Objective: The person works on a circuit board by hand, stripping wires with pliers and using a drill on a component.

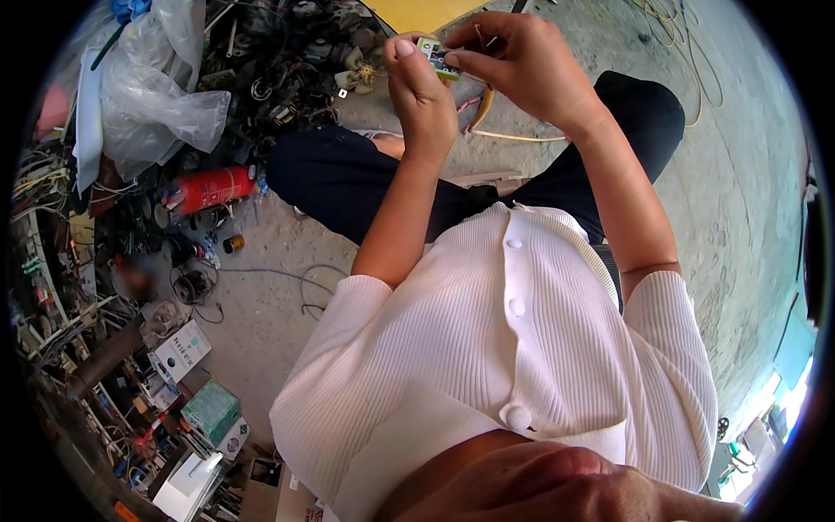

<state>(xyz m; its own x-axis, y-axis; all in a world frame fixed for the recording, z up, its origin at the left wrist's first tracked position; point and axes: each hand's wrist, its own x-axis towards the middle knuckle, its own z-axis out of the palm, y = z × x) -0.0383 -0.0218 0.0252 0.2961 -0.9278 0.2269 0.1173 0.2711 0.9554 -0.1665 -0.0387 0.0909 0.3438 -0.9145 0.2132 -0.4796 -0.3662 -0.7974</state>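
Near the top of the head view, my left hand (421, 91) holds a small flat green-and-white box (439, 57) between thumb and fingers. Its face carries dark printing. My right hand (515, 65) is closed in a pinch at the box's right side, with the thumb tip against it. Whatever lies between the right fingers is too small and partly hidden to make out. Both hands are raised in front of my crossed, dark-trousered legs (348, 178).
Left of me lie heaped dark metal parts (278, 87), a clear plastic bag (152, 96) and a red cylinder (213, 189). A yellow sheet (422, 13) lies ahead. Cable (704, 74) coils at far right. Boxes (211, 412) stand at lower left.
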